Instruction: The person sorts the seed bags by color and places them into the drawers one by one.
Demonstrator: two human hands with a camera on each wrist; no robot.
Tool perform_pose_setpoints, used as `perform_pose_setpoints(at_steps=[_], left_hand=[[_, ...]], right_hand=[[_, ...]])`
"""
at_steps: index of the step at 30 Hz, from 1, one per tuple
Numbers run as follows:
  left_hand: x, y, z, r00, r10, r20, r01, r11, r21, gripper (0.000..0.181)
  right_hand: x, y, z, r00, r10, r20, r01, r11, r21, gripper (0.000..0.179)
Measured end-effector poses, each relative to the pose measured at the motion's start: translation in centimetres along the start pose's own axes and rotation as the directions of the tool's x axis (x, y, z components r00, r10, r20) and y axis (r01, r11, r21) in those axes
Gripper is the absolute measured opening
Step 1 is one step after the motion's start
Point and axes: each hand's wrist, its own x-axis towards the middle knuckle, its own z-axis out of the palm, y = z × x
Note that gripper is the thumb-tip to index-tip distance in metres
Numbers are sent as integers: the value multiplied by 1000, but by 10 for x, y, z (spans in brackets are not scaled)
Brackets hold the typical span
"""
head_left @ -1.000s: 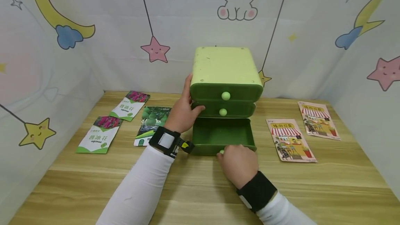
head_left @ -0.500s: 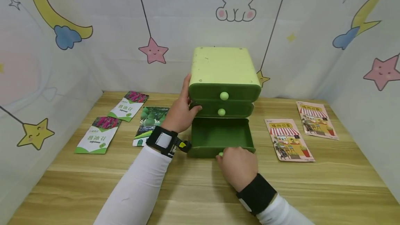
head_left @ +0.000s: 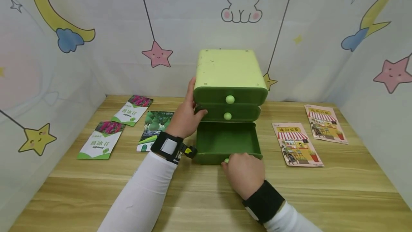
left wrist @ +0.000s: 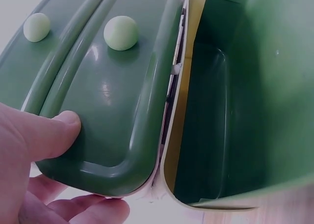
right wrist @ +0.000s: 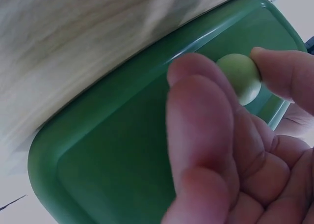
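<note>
A small drawer cabinet (head_left: 230,68) with a pale green top and three dark green drawers stands upright at the table's middle. Its bottom drawer (head_left: 227,138) is pulled out and looks bare inside; the upper two are closed. My left hand (head_left: 185,119) grips the cabinet's left side. In the left wrist view, its thumb (left wrist: 64,128) presses the middle drawer's front (left wrist: 105,98) while the other fingers wrap round the side. The right hand (head_left: 246,175) pinches the bottom drawer's round light green knob (right wrist: 239,77) between thumb and fingers.
Left of the cabinet lie two white-and-green seed packets (head_left: 101,140) (head_left: 132,110) with pink flowers, and a dark green packet (head_left: 155,128), partly behind my left hand. Two pink packets (head_left: 297,144) (head_left: 325,123) lie to the right. A printed cloth wall (head_left: 190,17) rises behind the wooden table (head_left: 199,196).
The bottom drawer has come slightly further out toward me, the right hand moving with its knob. My left hand keeps its hold on the cabinet's side.
</note>
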Motion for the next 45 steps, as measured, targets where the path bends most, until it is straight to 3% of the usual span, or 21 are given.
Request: perform_pose_setpoints(at_steps=[8,13,17,23,27,32,36,40,45], left_hand=[[-7,2,-13,1000,-29,10,29,999,31,94],[-15,-3,-31,998,-62,-31,66,985,156,83],[-25,-8,-46,993,-95,-71,111,958,265,74],[-39,-18,-62,988,-141,-57,152,922,355,70],[-48,-28,-69,981,-190,-43,189,880,435,69],[-60,-40,-77,951,-307,-17,270,808,524,74],[-69,-51,-83,917,-398,6,325,758,566,81],[-75,-59,-87,879,-476,25,376,725,577,84],[-79,-70,-86,848,-529,37,404,689,601,89]], right_hand=[[-1,5,-14,995,-13,97,7,998,64,56],[2,24,-34,987,5,161,-39,977,210,58],[9,52,-43,993,58,98,-85,948,308,56],[18,92,-37,993,92,-76,-63,946,319,41],[23,110,-28,991,105,-77,-75,943,325,42],[24,128,-17,995,97,-27,-84,949,304,62],[24,141,-11,997,73,-22,-65,966,252,71],[25,149,-6,997,70,-18,-65,974,215,75],[26,153,-1,996,91,7,-90,975,204,78]])
